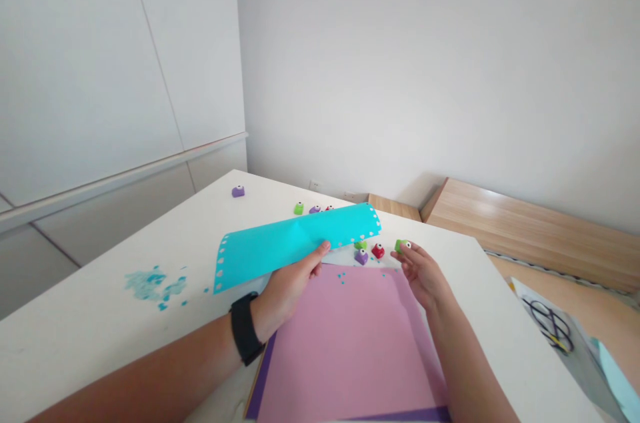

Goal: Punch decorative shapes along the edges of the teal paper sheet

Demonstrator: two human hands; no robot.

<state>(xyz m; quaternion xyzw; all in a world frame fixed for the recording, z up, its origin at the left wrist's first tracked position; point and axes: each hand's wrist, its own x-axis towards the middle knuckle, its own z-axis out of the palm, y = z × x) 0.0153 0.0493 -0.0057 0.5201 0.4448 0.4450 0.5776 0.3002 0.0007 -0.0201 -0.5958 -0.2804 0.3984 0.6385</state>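
My left hand point(295, 279), with a black band on the wrist, pinches the near edge of a blue sheet of paper point(280, 243). The sheet curves in the air, and small shapes are punched along its short ends. Between the fingers of my right hand point(423, 269) is a green craft punch point(401, 247). Left of that hand, a red craft punch point(378, 251) and a purple craft punch point(361, 256) stand on the table, with another green one point(360, 245) partly hidden by the sheet. Below both hands lies pink paper point(345, 343) over purple sheets.
Blue paper scraps point(155, 286) are scattered on the white table point(210, 356) at left. More punches stand at the back, among them a green one point(299, 208) and a lone purple one point(239, 191). A wooden surface point(525, 223) with a clear bag point(555, 329) is at right.
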